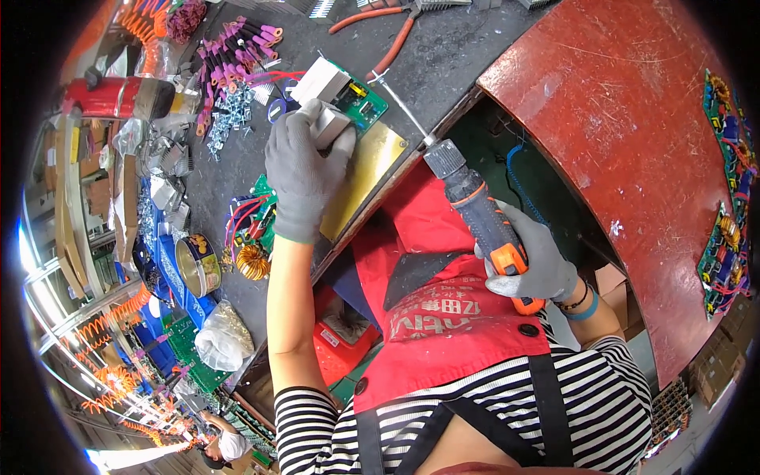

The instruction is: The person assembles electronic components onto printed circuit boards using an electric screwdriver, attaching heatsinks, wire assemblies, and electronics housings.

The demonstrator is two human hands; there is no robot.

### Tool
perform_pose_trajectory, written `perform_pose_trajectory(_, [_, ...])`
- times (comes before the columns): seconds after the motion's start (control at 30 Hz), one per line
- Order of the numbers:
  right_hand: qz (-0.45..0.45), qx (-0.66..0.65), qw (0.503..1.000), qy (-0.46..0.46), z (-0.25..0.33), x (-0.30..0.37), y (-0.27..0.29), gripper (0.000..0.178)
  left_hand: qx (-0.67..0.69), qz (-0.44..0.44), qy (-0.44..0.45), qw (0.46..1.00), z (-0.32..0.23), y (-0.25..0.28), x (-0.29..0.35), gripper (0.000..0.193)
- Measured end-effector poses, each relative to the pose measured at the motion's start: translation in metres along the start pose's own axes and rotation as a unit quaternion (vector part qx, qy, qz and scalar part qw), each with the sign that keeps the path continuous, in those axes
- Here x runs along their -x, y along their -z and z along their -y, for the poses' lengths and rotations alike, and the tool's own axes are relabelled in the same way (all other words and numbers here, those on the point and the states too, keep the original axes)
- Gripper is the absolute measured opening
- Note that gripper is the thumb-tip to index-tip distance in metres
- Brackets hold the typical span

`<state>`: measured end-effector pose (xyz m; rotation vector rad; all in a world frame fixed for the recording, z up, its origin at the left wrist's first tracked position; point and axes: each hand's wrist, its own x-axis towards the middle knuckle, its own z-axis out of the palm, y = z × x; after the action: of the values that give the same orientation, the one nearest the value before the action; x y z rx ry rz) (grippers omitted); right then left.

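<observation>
A: What is the left hand point(305, 162) doing?

B: It wears a grey glove and presses down on a silver heat sink block point(331, 125), fingers curled over its top and closed on it. The block sits on a green circuit board point(362, 103), which lies on a brass-coloured plate point(366, 170) at the edge of the dark workbench point(443, 47).

A: And the right hand point(532, 257)?

B: Also gloved, it is clamped around the grip of an orange and grey power screwdriver point(484, 222). The tool's long bit point(402, 107) reaches up to the board's right edge, just beside the left hand's fingers.

A: What lies further out?

B: Above the board are purple-handled tools point(237, 51) and a heap of small screws point(231, 111). Red-handled pliers point(388, 36) lie at the top. Below the left wrist is a copper coil point(253, 261), with a round tin point(198, 265) to its left. A big red panel point(625, 142) sits on the right, with more circuit boards point(728, 237) along its far edge.
</observation>
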<state>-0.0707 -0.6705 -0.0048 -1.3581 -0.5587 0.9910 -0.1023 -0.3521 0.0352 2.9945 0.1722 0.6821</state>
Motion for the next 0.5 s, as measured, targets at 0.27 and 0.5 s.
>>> perform_pose_trajectory(0.27, [0.019,-0.04,0.997,-0.067,0.004,-0.001,0.0,0.09,0.153,0.013,0.067,0.986,0.015,-0.002,0.001,0.043])
perform_pose_trajectory(0.5, [0.056,0.019,0.995,-0.08,-0.005,0.004,-0.006,0.095,0.275,0.031,0.064,0.959,0.03,0.005,0.006,0.038])
